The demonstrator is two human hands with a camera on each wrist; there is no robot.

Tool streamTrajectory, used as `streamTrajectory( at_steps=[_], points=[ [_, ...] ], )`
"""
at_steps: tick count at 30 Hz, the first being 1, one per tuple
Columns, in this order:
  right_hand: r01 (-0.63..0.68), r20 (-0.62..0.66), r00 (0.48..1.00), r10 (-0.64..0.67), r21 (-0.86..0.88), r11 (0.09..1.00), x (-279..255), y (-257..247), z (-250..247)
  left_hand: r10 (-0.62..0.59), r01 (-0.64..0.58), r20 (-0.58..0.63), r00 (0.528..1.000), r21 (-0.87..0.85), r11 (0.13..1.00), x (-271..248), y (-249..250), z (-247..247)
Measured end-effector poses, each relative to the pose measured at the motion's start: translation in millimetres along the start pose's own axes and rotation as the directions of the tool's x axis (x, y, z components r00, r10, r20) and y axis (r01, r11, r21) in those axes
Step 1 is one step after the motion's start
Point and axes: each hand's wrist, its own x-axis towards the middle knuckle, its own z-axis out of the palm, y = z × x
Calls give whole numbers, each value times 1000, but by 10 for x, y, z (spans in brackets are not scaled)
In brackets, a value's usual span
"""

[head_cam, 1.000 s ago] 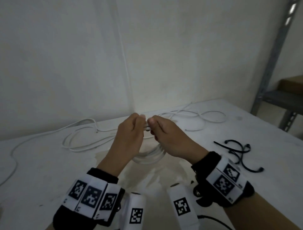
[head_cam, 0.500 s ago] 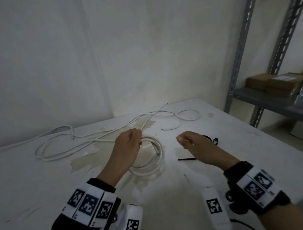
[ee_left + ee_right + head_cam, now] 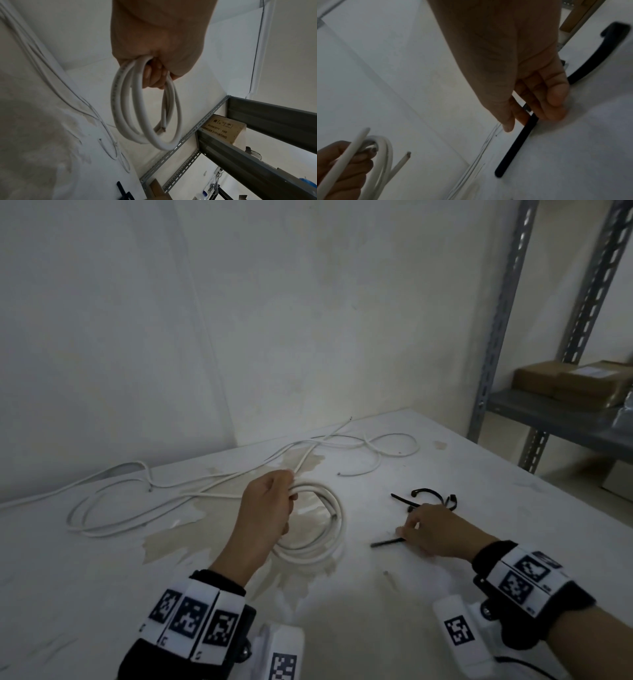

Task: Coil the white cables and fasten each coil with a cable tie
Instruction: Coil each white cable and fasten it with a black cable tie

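Observation:
My left hand [image 3: 270, 508] grips a coil of thick white cable [image 3: 329, 529] at its top, the loops hanging just above the table; in the left wrist view my fingers curl round the coil [image 3: 145, 111], and its cut end shows inside the loop. My right hand [image 3: 428, 529] is down on the table to the right, thumb and fingers pinching a straight black cable tie [image 3: 387, 542]. The right wrist view shows the black tie [image 3: 517, 146] running out from under the fingertips. More black ties [image 3: 431, 496] lie just beyond that hand.
Loose white cables [image 3: 144, 501] sprawl over the left and back of the white table [image 3: 513, 508]. A wall stands behind. A grey metal shelf [image 3: 561, 419] with cardboard boxes [image 3: 575, 381] stands at the right, past the table edge.
My right hand let go of the coil, moved right and came down on a black cable tie. My left hand kept the coil. The head view swung to the right.

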Motion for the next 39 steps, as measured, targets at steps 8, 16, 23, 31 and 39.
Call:
streamTrajectory(
  at_steps=[8,16,23,31,39],
  points=[
    [34,7,999,-34,15,999,96,-209,93,-14,12,-50,999,-48,999,55,-32,-187],
    [334,-408,898,-162,397,855,-172,-857,-72,67,-76,-184,981,-44,996,105,-120,-417],
    [371,-170,921,-351,659,655,-471,-1508,92,181,-191,-318,931,-1,982,103,-164,-606],
    [223,-180,975,-132,758,613,-268,-1799,293,218,-262,-376,900,-67,963,14,-182,-658],
    [296,-254,955,-153,850,436,-344,-1915,262,162,-210,-319,934,-122,970,-26,-231,-665]
  ],
)
